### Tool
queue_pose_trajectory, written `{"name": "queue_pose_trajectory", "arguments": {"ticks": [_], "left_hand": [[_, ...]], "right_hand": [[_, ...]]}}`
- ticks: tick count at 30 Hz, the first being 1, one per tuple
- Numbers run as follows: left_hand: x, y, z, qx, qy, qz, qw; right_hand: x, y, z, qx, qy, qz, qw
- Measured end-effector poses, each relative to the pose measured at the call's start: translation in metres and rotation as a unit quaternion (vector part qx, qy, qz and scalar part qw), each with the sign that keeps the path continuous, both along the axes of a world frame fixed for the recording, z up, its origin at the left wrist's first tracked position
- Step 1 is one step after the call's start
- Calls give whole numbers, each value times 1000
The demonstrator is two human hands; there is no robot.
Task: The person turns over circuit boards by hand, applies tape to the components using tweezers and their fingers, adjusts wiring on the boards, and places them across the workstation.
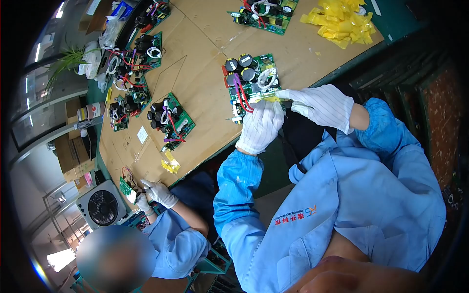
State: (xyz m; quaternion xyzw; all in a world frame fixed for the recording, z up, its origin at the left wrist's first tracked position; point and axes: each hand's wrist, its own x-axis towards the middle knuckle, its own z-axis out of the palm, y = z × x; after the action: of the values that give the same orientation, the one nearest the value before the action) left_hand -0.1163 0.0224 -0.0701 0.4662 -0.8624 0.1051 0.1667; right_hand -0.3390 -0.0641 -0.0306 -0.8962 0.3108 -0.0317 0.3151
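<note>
A green circuit board (267, 63) lies on the cardboard-covered bench, with several black capacitors, a white wire coil (267, 78) and red and purple wires (239, 93). Yellow tape (266, 98) shows along its near edge. My left hand (261, 126), in a white striped glove, is closed at that edge beside the red wires, its fingertips partly hidden. From the right, my right hand (320, 105), gloved too, reaches to the tape's end with finger and thumb drawn together. The glove covers part of what it pinches.
Another circuit board (178, 119) sits to the left, and one more board (266, 19) is at the top. A heap of yellow tape pieces (342, 22) lies at upper right. Nearby, a co-worker's gloved hands (159, 193) handle a small board (128, 188) beside a fan (101, 205).
</note>
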Motion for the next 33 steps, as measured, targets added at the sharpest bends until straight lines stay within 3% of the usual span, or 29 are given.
{"name": "queue_pose_trajectory", "arguments": {"ticks": [6,10,12,19,21,22,24,25,30,33], "left_hand": [[3,2,-14,-31,12,-15,999],[-13,9,-16,-71,24,47,996],[-25,16,-18,-161,-6,146,976],[-31,16,-36,-151,117,142,971],[-32,14,-42,-162,133,141,967],[-33,15,-45,-164,132,138,968],[-33,16,-47,-173,134,147,965],[-34,17,-46,-170,139,143,965],[-32,17,-51,-170,149,129,966],[-33,17,-45,-162,157,130,965]], "right_hand": [[-1,1,4,-14,51,27,998],[-2,6,-5,-53,40,18,998],[-3,7,-16,-101,37,22,994],[1,6,-7,-191,59,25,979],[4,-3,-14,-324,-121,32,938],[3,-5,-10,-326,-121,28,937],[3,-10,5,-252,25,95,963],[6,-12,9,-252,25,93,963],[23,-19,21,-338,-111,73,932],[1,-28,82,-352,-184,10,917]]}}
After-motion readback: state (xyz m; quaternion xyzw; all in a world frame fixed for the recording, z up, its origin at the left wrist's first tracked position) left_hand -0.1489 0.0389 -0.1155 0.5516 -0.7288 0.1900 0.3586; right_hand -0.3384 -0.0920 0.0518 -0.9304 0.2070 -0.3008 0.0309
